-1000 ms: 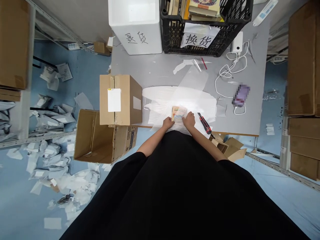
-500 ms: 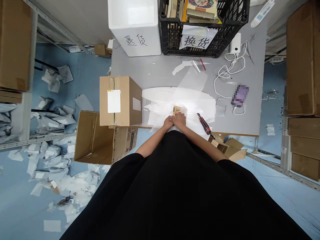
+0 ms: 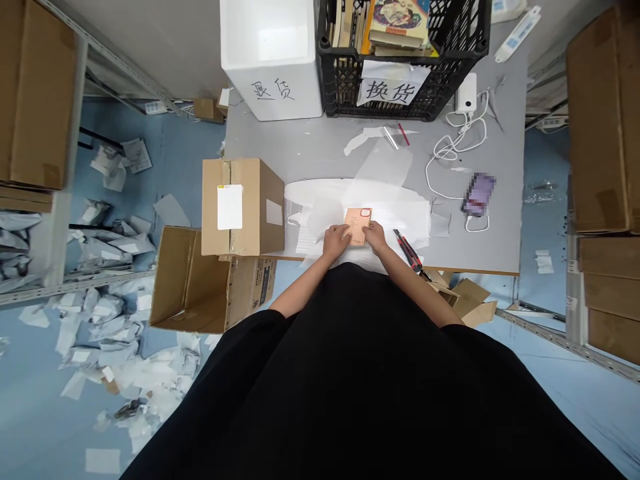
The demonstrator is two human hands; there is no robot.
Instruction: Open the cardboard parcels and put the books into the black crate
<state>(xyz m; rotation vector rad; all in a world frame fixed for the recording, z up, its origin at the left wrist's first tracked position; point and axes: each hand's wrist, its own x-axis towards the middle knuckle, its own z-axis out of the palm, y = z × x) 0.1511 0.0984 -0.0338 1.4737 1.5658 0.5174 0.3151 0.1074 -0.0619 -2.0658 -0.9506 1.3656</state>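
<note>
Both hands are partly closed on a small salmon-coloured book, one at each side: the left hand (image 3: 337, 243) curls over its lower left part, and the right hand (image 3: 375, 236) has its fingers at the right edge. The book (image 3: 358, 227) lies between them at the near side of the worktop (image 3: 475, 253), above white sheets (image 3: 410, 207) and close to the person's body. A red-outlined mark shows near its upper right corner; the rest of the print is too small to read, and I can't be sure whether this face is a cover or an inside page.

The step in hand seems to be handling and looking over the book. To do it well, a light, even hold at both margins should serve best, with the fingertips clear of the print and little pull on the corners, since thin paper creases easily. Holding the book level and square to the body should let the whole face be seen; the left fingers would do better nearer the edge, as they cover part of it.

Just beside the right hand lies a red and black utility knife (image 3: 409, 251), so that forearm would be wise to move with care. Well to the left of the hands stands a taped cardboard box (image 3: 231, 233), which leaves room to work between.
</note>
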